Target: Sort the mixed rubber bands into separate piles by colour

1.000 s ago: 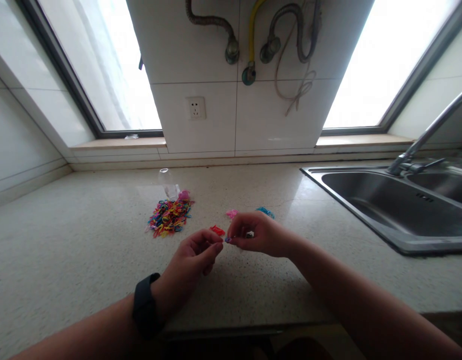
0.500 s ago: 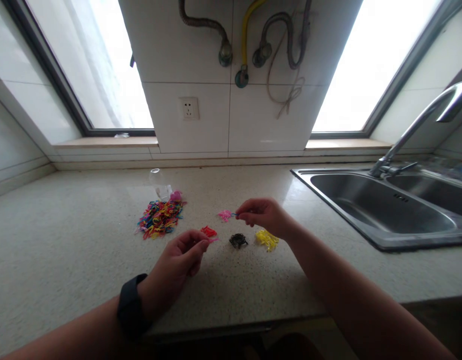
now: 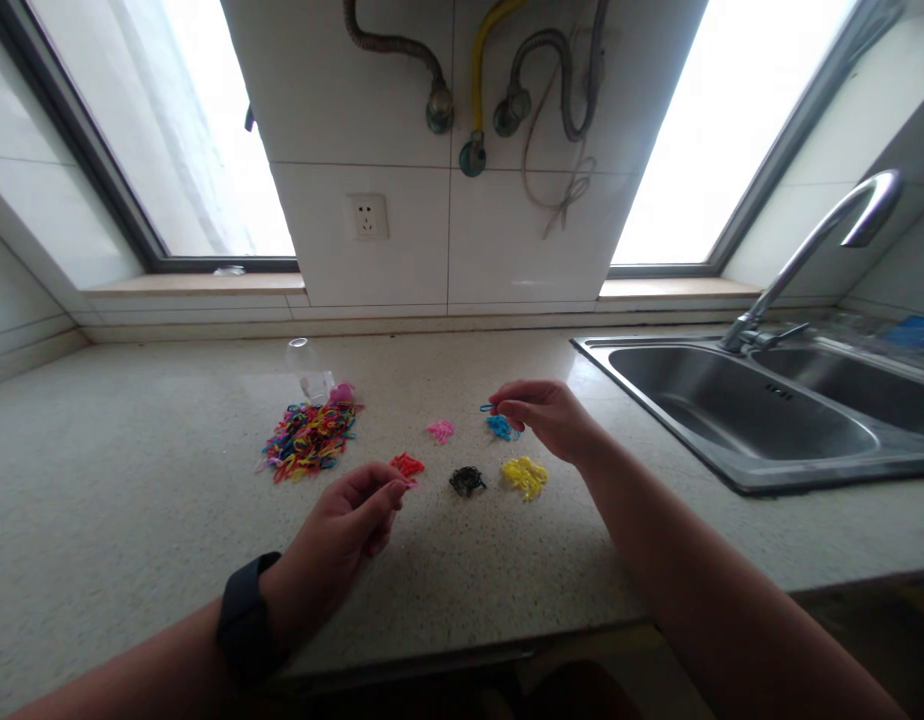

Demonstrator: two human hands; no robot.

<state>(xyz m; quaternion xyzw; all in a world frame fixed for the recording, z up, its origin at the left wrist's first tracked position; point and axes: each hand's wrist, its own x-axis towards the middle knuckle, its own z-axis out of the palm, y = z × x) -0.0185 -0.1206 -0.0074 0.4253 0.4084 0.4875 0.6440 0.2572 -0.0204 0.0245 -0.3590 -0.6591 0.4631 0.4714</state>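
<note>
My left hand (image 3: pixel 361 508) pinches a pink rubber band (image 3: pixel 409 484) close to the small red pile (image 3: pixel 407 465). A blue rubber band (image 3: pixel 485 408) is between the fingertips of my right hand (image 3: pixel 541 415), just above the blue pile (image 3: pixel 499 427). Around them on the counter lie a pink pile (image 3: pixel 441 431), a black pile (image 3: pixel 468 481) and a yellow pile (image 3: pixel 524 478) of bands. To the left is a larger heap of mixed-colour rubber bands (image 3: pixel 310 440).
Behind the mixed heap lies a clear plastic container (image 3: pixel 304 365) with a pink piece (image 3: pixel 343 394) beside it. A steel double sink (image 3: pixel 739 405) with a faucet (image 3: pixel 807 255) is set into the counter (image 3: pixel 169 430) at right. A socket (image 3: pixel 369 216) is on the tiled wall.
My right hand has moved from beside the pink pile, rightward, to the blue pile with the blue band. My left hand still pinches the pink band. The view has shifted slightly.
</note>
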